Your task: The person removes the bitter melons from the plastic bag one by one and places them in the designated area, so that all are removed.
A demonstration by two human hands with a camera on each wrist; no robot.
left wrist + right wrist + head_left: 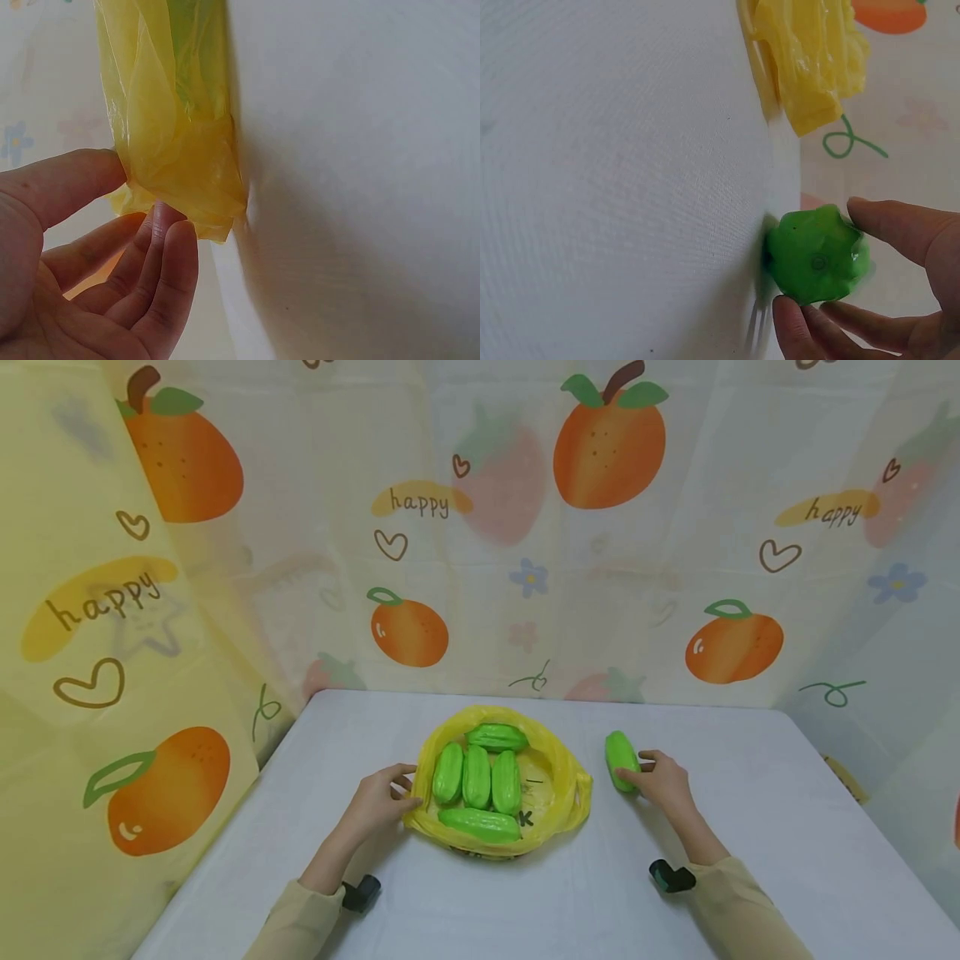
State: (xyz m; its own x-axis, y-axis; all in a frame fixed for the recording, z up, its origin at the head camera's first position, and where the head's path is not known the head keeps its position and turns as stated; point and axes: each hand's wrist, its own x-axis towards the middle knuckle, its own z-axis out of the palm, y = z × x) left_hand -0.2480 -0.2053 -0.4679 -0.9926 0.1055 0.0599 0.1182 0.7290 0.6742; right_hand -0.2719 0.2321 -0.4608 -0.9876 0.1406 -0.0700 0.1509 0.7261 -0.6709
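A yellow plastic bag (551,752) lies spread open on the table with several bright green ridged gourds (477,777) inside it. My left hand (381,797) is at the bag's left edge; thumb and fingertips pinch the thin plastic (176,161) in the left wrist view. To the right of the bag, my right hand (660,778) grips another green ridged gourd (621,760). From the right wrist, that gourd's rounded end (819,259) faces the camera, with the thumb on one side and the fingers on the other, close over the table.
The white-covered table (525,910) meets a fruit-printed curtain (480,635) along its back edge. Another printed curtain (67,793) hangs on the left. Both wrists carry small black cameras (362,893). The bag's knotted handle (581,793) sticks out toward the right hand.
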